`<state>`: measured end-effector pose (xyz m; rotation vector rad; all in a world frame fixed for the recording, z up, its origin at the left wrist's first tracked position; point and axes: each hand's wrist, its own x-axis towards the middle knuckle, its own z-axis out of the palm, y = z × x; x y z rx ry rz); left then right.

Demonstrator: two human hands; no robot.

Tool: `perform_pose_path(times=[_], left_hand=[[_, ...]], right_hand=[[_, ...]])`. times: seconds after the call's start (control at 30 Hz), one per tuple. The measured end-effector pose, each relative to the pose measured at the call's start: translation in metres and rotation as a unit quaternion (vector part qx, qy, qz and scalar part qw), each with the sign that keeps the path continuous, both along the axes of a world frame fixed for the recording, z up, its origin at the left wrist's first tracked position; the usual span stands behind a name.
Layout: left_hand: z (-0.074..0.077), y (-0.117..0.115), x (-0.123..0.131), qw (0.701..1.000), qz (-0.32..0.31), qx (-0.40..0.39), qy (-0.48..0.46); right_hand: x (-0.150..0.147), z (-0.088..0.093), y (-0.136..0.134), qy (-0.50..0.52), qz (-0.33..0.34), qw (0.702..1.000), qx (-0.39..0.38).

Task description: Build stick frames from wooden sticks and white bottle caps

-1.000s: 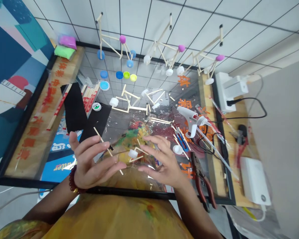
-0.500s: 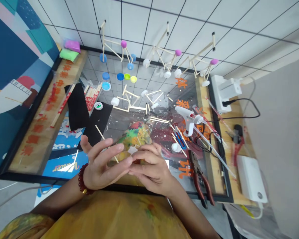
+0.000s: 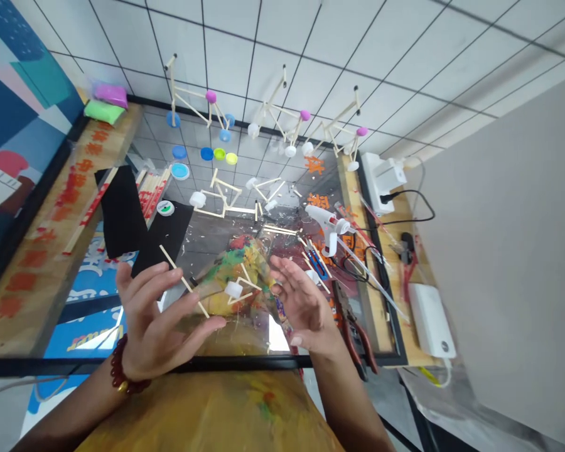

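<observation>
Left hand [image 3: 195, 306] near white cap [image 3: 233, 289], wooden sticks [image 3: 142, 178] in plastic packets [image 3: 151, 197]

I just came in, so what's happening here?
A person's left hand and right hand are open on either side of a stick frame with a white piece. A thin stick shows by the left hand; I can't tell if they touch. Three stick models stand beyond; a glue gun is rightward.

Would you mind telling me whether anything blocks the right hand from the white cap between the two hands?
Only the thin sticks beside the white cap, towards the right hand; otherwise I see just glossy tabletop between them.
</observation>
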<state>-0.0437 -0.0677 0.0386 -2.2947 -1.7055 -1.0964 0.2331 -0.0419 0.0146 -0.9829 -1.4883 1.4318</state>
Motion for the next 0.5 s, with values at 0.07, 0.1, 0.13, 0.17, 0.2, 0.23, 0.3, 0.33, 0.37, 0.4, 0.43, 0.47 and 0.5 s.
perform_pose_path(times=[0.07, 0.1, 0.13, 0.17, 0.2, 0.23, 0.3, 0.33, 0.37, 0.4, 0.43, 0.47, 0.5], left_hand=[[0.004, 0.000, -0.003, 0.999, -0.035, 0.012, -0.035], [0.005, 0.000, -0.006, 0.997, -0.056, 0.015, -0.051], [0.006, -0.001, -0.009, 0.995, -0.074, 0.018, -0.063], [0.006, -0.001, -0.012, 0.994, -0.086, 0.016, -0.070], [0.006, -0.001, -0.015, 0.993, -0.090, 0.014, -0.078], [0.006, -0.001, -0.018, 0.992, -0.089, 0.013, -0.086], [0.005, -0.001, -0.022, 0.992, -0.079, 0.000, -0.096], [0.006, -0.001, -0.022, 0.992, -0.079, -0.011, -0.095], [0.006, 0.000, -0.023, 0.992, -0.081, -0.022, -0.091], [0.007, 0.001, -0.023, 0.992, -0.089, -0.031, -0.084], [0.008, 0.001, -0.022, 0.991, -0.101, -0.040, -0.075], [0.008, 0.002, -0.021, 0.990, -0.115, -0.049, -0.069], [0.008, 0.003, -0.020, 0.988, -0.125, -0.057, -0.070]], right_hand=[[0.000, 0.002, -0.003, -0.004, -0.034, 0.999, 0.013], [0.000, 0.004, -0.005, -0.022, -0.056, 0.998, 0.025], [0.000, 0.006, -0.007, -0.052, -0.079, 0.995, 0.038], [-0.001, 0.009, -0.010, -0.085, -0.101, 0.990, 0.052], [-0.003, 0.011, -0.012, -0.115, -0.118, 0.984, 0.067], [-0.005, 0.013, -0.015, -0.140, -0.127, 0.979, 0.076], [-0.008, 0.015, -0.019, -0.165, -0.119, 0.975, 0.091], [-0.009, 0.015, -0.021, -0.169, -0.109, 0.975, 0.099], [-0.009, 0.015, -0.022, -0.171, -0.094, 0.975, 0.105], [-0.008, 0.016, -0.024, -0.175, -0.077, 0.976, 0.108], [-0.007, 0.017, -0.025, -0.181, -0.059, 0.976, 0.108], [-0.004, 0.018, -0.027, -0.189, -0.040, 0.976, 0.101], [-0.001, 0.020, -0.028, -0.196, -0.021, 0.976, 0.089]])
